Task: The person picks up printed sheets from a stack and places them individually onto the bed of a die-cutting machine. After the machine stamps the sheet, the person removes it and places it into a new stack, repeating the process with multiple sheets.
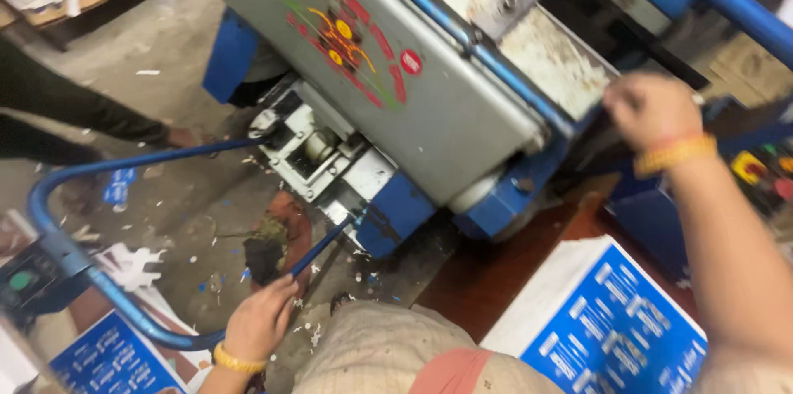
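Closest under my eyes is my own lap, beige checked cloth (372, 353) with a patch of pinkish fabric (450, 373) beside it. Just right of that sits a stack of printed sheets (603, 328), white-edged with blue panels, resting on a reddish-brown table (479, 278).

My left hand (260, 320), a yellow band (235, 359) at the wrist, is down by the floor with its fingers curled over the blue tubular guard bar (99, 278). That bar loops out from the machine, bends near the left edge and runs back to my hand. The grip looks closed around the tube, though motion blur keeps me from seeing how tightly.

My right hand (652, 109) is raised, wearing an orange-yellow wristband (673, 154), fingers folded into a fist against the upper edge of the machine's grey tilted platen (429, 88). It seems to be gripping a blue rail (512, 84) that runs along that edge, but I cannot tell exactly what sits inside the fist.

The platen carries a red, yellow and green painted emblem (347, 30). Below it are pale metal fittings (318, 154) and blue frame blocks (396, 212).

The concrete floor (182, 47) is strewn with paper scraps. Another pile of blue printed sheets (111, 361) lies lower left, and someone else's dark-clothed limb (66, 101) reaches in from the left edge.
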